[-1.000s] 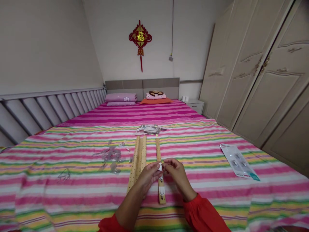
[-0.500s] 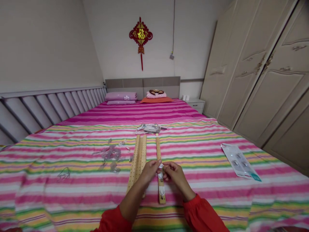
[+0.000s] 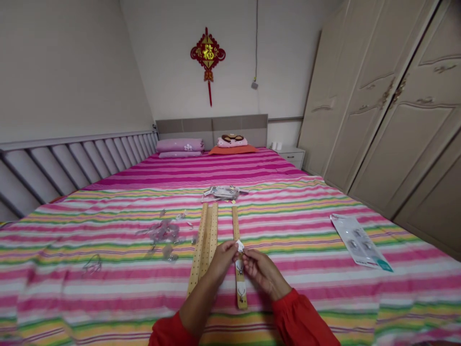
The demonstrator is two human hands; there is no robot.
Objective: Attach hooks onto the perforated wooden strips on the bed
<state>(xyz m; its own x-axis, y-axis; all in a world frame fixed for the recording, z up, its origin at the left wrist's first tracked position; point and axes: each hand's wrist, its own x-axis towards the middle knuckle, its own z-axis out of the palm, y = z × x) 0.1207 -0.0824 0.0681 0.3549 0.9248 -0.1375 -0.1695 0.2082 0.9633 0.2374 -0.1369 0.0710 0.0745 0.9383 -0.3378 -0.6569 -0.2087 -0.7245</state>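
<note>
My left hand point(image 3: 224, 257) pinches a small white card point(image 3: 239, 245) above a narrow wooden strip point(image 3: 236, 226). The fingertips of my right hand point(image 3: 262, 270) are pinched together at the card's right edge; whatever tiny piece they hold is too small to make out. Below the hands, two more white pieces with thin metal loops, a nearer one point(image 3: 241, 289) and a farther one point(image 3: 239, 266), lie on the strip. Just left, two light wooden strips with rows of holes, one on the left point(image 3: 199, 247) and one on the right point(image 3: 213, 226), lie side by side, partly covered by my left arm.
Small clear plastic bags point(image 3: 163, 231) are scattered at the left on the striped bedspread point(image 3: 118, 293). Thin wire-like pieces point(image 3: 92, 263) lie farther left. A packet point(image 3: 225, 192) is beyond the strips. At the right lies a blister pack point(image 3: 360, 244) with round metal items.
The white card shows more plainly between my fingers now. My right hand has shifted slightly down and to the right; the view has tilted a little.
</note>
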